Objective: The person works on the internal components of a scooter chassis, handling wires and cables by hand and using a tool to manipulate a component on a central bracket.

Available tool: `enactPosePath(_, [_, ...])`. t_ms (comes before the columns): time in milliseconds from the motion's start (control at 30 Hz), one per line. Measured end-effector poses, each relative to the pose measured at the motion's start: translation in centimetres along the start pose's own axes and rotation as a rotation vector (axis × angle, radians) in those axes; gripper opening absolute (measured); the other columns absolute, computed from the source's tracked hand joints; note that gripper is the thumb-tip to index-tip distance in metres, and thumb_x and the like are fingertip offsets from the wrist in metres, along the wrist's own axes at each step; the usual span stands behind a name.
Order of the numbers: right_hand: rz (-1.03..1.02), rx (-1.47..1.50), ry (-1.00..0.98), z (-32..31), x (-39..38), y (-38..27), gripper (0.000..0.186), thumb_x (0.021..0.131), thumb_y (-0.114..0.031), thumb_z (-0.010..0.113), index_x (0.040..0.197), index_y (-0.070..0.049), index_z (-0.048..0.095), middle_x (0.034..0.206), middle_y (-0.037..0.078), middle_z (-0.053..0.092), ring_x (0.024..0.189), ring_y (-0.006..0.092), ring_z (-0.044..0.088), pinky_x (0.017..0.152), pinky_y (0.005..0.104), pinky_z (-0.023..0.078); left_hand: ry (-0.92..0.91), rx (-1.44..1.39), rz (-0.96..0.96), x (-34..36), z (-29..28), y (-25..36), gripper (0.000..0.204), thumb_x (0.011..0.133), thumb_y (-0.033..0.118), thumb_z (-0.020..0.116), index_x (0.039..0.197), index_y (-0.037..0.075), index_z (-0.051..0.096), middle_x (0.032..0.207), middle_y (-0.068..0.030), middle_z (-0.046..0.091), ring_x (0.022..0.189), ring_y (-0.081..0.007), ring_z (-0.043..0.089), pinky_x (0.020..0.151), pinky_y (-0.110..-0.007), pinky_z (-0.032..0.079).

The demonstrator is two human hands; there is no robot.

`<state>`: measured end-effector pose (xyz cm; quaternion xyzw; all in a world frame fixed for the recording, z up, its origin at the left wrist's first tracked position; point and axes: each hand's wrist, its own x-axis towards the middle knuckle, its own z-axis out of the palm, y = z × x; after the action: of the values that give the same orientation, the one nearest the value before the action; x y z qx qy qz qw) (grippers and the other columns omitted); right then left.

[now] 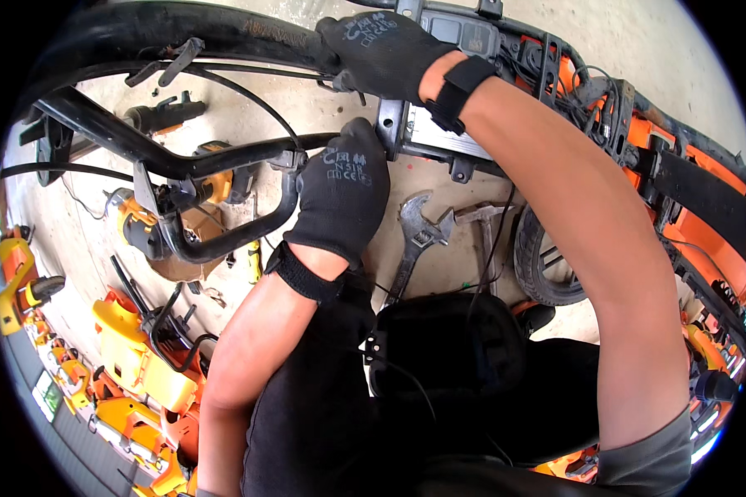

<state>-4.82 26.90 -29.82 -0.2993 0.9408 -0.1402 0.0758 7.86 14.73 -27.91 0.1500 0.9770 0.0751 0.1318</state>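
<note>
Both my hands wear black work gloves. My left hand [341,192] is closed around the end of a black metal frame tube [215,161], right beside a grey metal box [439,137] bolted to an upturned vehicle frame. My right hand [381,51] reaches over the top of that box and grips the black tyre and cables [224,33] next to it. What its fingertips hold is hidden. An adjustable wrench [414,236] lies on the concrete floor just below the box, untouched.
A second wrench or pliers [482,222] and a small black wheel [543,265] lie on the floor to the right. The orange and black frame [680,174] curves along the right. Yellow and orange body parts [133,356] and a power tool [133,224] sit at the left.
</note>
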Motion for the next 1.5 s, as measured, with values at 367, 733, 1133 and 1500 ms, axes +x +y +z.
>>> enactPosePath(367, [0.026,0.037,0.129,1.6,1.1,-0.1,0.036,0.084,-0.023,0.069,0.113,-0.004,0.062,0.093,0.019,0.072,0.096,0.0348,0.071,0.083,0.0454,0.056,-0.014,-0.014,-0.006,1.4,1.5,0.2,0.011,0.094,0.011,0.051,0.098,0.002,0.053,0.079,-0.0177,0.069,0.073,-0.0332,0.072,0.063,-0.041,0.058])
enactPosePath(733, [0.064,0.11,0.12,2.4,1.4,2.4,0.04,0.082,-0.028,0.072,0.114,-0.006,0.062,0.104,0.017,0.07,0.102,0.0359,0.067,0.087,0.0457,0.053,-0.012,-0.105,-0.05,3.1,2.1,-0.1,0.027,0.088,0.004,0.055,0.115,0.002,0.052,0.093,-0.0264,0.066,0.087,-0.0441,0.067,0.074,-0.052,0.054])
enactPosePath(1133, [0.066,0.196,0.068,-0.6,-6.4,6.8,0.024,0.099,-0.033,0.054,0.108,-0.011,0.058,0.09,0.01,0.066,0.08,0.0236,0.066,0.077,0.0387,0.053,0.111,-0.376,-0.148,3.0,4.1,-1.8,0.016,0.085,0.001,0.061,0.101,-0.002,0.06,0.099,-0.0258,0.064,0.091,-0.0441,0.066,0.08,-0.048,0.054])
enactPosePath(1500, [0.161,0.189,-0.198,-0.9,-7.9,6.0,0.032,0.101,-0.037,0.051,0.122,-0.014,0.059,0.096,0.012,0.068,0.088,0.0297,0.068,0.082,0.0406,0.054,0.27,-0.556,-0.084,2.5,4.8,-2.6,0.015,0.083,-0.003,0.057,0.096,-0.003,0.064,0.09,-0.0256,0.068,0.09,-0.0431,0.065,0.079,-0.048,0.052])
